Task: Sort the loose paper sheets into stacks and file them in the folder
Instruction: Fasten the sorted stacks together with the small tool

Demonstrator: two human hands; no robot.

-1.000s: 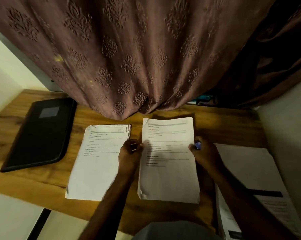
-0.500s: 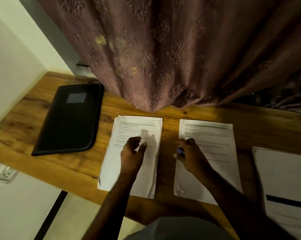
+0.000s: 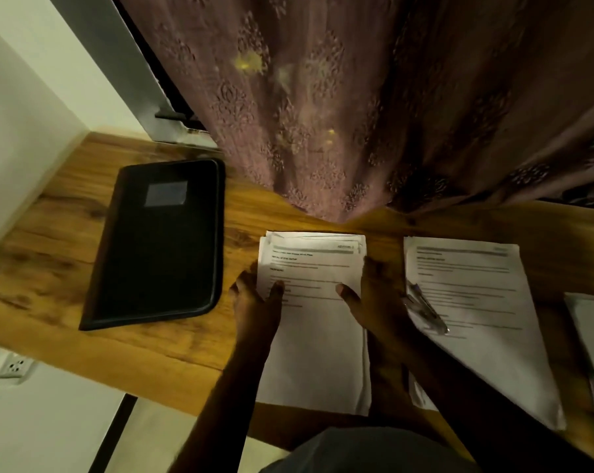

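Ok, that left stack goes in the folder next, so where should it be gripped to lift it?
By its two long side edges, near mid-height, one hand from each side. The left stack lies flat with uneven top corners, and the left hand and right hand already flank it, thumbs on top.

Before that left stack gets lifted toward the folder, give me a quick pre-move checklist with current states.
1. Left hand holds the left stack edge: ok.
2. Right hand holds the opposite edge: ok.
3. Stack squared: not ok, top sheets fan out.
4. Black folder open to receive: not ok, it lies closed.
5. Pen clear of the hands: ok, it lies on the right stack.
6. Sheet order: cannot tell.
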